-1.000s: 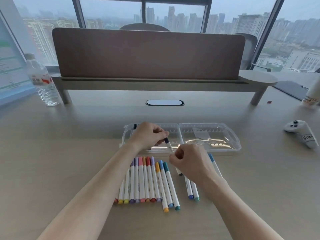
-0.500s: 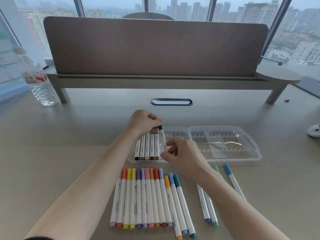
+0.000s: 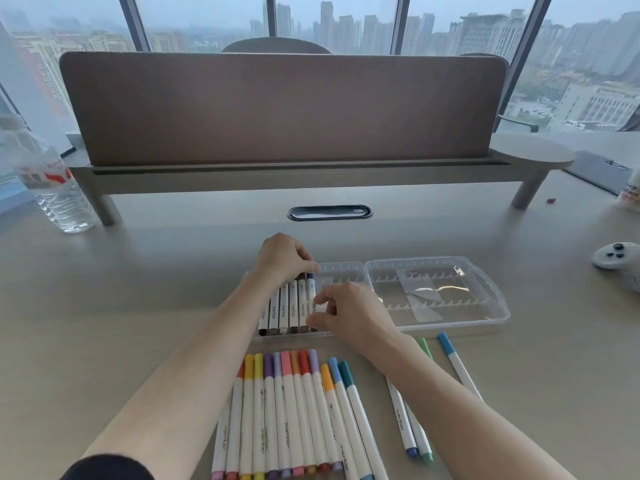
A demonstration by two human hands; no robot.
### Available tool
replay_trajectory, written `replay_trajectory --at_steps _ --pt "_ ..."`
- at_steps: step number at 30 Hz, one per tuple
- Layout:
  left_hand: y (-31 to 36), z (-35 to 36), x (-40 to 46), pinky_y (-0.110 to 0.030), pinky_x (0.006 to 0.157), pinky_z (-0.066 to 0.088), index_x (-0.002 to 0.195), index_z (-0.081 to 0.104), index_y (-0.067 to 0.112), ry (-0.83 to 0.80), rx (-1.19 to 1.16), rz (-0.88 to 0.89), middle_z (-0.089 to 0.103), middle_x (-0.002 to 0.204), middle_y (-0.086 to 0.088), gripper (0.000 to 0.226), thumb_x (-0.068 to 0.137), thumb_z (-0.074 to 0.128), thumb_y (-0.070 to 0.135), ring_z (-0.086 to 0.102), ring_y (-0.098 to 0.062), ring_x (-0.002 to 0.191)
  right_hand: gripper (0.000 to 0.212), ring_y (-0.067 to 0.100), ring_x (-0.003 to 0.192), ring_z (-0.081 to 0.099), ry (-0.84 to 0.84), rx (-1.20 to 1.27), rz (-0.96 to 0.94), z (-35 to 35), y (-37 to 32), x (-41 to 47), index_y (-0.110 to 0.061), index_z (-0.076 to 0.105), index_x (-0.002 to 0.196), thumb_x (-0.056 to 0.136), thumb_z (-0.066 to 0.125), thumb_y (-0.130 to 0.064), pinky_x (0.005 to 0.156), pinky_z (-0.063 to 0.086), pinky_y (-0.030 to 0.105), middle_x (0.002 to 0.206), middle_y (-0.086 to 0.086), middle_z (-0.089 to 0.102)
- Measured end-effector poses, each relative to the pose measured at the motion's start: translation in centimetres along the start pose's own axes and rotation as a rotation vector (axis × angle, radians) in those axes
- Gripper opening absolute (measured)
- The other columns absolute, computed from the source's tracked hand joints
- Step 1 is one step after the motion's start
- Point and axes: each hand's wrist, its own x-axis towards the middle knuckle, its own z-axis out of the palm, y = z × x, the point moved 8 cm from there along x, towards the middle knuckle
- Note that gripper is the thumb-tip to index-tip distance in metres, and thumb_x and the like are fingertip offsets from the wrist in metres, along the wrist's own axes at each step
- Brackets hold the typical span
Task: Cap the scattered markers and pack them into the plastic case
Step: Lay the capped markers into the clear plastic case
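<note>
A clear plastic case point(image 3: 485, 327) lies open on the desk, its lid spread to the right. Several capped markers point(image 3: 284, 308) stand side by side in the case's left half. A dark-blue-capped marker point(image 3: 310, 289) lies at the right end of that row. My left hand point(image 3: 282, 258) pinches its cap end and my right hand point(image 3: 349, 315) holds its lower end. A row of several capped markers point(image 3: 287, 410) lies on the desk in front of the case. Three more markers point(image 3: 408, 427) lie to the right by my right forearm, a blue-capped one point(image 3: 457, 367) farthest right.
A water bottle point(image 3: 52, 181) stands at the far left. A desk riser with a brown divider panel point(image 3: 277, 109) crosses the back. A cable grommet point(image 3: 329, 212) sits behind the case. A white game controller point(image 3: 618, 259) lies at the right edge.
Both hands carried the dark-blue-capped marker from above the desk into the case and laid it at the right end of the row. The camera view shifted closer.
</note>
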Motion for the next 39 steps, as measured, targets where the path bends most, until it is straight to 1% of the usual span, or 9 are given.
replay_trajectory --at_steps 5,9,13,18,23,26,29,33,39 --pt "-0.8 -0.6 0.0 -0.025 0.052 0.046 0.058 0.065 0.022 0.092 0.099 -0.08 0.072 0.065 0.0 0.035 0.072 0.086 0.046 0.067 -0.012 0.058 0.044 0.007 0.068 0.055 0.009 -0.021 -0.019 -0.1 -0.2 0.0 -0.025 0.067 0.12 0.082 0.075 -0.046 0.069 0.049 0.028 0.071 -0.012 0.058" --pt "-1.3 -0.5 -0.2 -0.023 0.05 0.045 0.062 0.067 0.023 0.097 0.085 -0.114 0.07 0.062 0.003 0.036 0.071 0.085 0.053 0.066 -0.009 0.055 0.042 0.008 0.071 0.052 0.013 -0.042 -0.033 -0.2 -0.4 -0.1 -0.025 0.069 0.118 0.083 0.073 -0.048 0.069 0.045 0.026 0.077 -0.012 0.057" --pt "-1.7 -0.7 0.1 -0.025 0.056 0.05 0.069 0.067 0.024 0.025 0.077 -0.146 0.073 0.072 0.004 0.034 0.072 0.084 0.054 0.068 -0.01 0.066 0.039 0.01 0.079 0.053 -0.019 -0.092 -0.032 0.0 -0.3 0.1 -0.026 0.069 0.116 0.084 0.072 -0.049 0.072 0.047 0.028 0.087 -0.01 0.056" --pt "-1.6 -0.8 0.2 -0.026 0.06 0.055 0.069 0.071 0.023 0.013 0.059 -0.158 0.073 0.071 0.003 0.031 0.072 0.085 0.05 0.07 -0.012 0.068 0.039 0.009 0.075 0.051 -0.012 -0.084 -0.036 0.0 -0.4 0.4 -0.027 0.07 0.114 0.084 0.072 -0.05 0.068 0.043 0.027 0.08 -0.012 0.053" --pt "-1.4 -0.6 -0.6 -0.023 0.056 0.047 0.079 0.073 0.019 -0.005 0.005 -0.07 0.072 0.076 0.004 0.019 0.083 0.079 0.037 0.066 -0.009 0.07 0.035 0.0 0.057 0.044 -0.034 0.013 -0.054 -0.3 -0.2 0.1 -0.02 0.071 0.116 0.085 0.075 -0.037 0.065 0.044 0.023 0.061 -0.014 0.047" --pt "-1.4 -1.4 -1.4 -0.024 0.066 0.045 0.089 0.073 0.017 0.041 -0.078 -0.002 0.069 0.083 0.006 0.014 0.089 0.073 0.031 0.063 -0.01 0.079 0.023 0.0 0.056 0.046 0.03 0.05 -0.048 -2.1 0.7 -0.6 -0.018 0.075 0.107 0.086 0.073 -0.024 0.069 0.052 0.022 0.061 -0.013 0.05" --pt "-1.0 -2.2 -2.5 -0.022 0.065 0.042 0.092 0.073 0.017 0.088 -0.11 0.025 0.067 0.085 0.009 0.014 0.092 0.069 0.03 0.062 -0.01 0.083 0.008 0.0 0.055 0.048 0.094 0.025 -0.008 -4.4 2.1 -1.9 -0.021 0.075 0.089 0.085 0.07 -0.017 0.054 0.037 0.012 0.06 -0.015 0.053" --pt "0.9 -1.5 -4.1 -0.023 0.066 0.044 0.098 0.071 0.014 0.055 -0.087 0.078 0.068 0.092 0.005 0.016 0.095 0.064 0.028 0.06 -0.006 0.083 0.007 0.001 0.055 0.049 0.174 0.049 0.077 -7.2 5.0 -3.6 -0.02 0.075 0.078 0.081 0.072 -0.015 0.058 0.042 0.022 0.057 -0.014 0.055" --pt "5.5 1.8 -7.7 -0.028 0.075 0.047 0.099 0.07 0.013 -0.032 -0.047 0.165 0.069 0.093 0.0 0.017 0.096 0.065 0.028 0.063 -0.014 0.086 0.01 0.007 0.059 0.055 0.219 0.089 0.193 -9.9 9.6 -7.7 -0.022 0.073 0.072 0.08 0.074 -0.017 0.052 0.04 0.015 0.061 -0.011 0.061"
